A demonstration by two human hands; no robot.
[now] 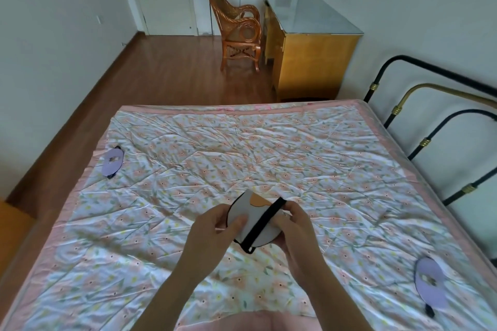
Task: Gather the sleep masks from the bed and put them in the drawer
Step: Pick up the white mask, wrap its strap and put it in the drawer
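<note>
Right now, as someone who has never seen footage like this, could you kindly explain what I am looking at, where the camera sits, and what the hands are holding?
There is no machine here: a person wears one wide-angle camera on the head, looking forward and down, so you see their own bare arms reaching in from the bottom edge. The left hand and right hand together hold a white sleep mask with an orange patch and a black strap, lifted above the bed, which is covered by a floral quilt. Two more masks lie on the quilt: a purple mask near the left edge and another purple mask at the lower right. Beyond the bed stand a wicker chair and a yellow wooden cabinet.
</note>
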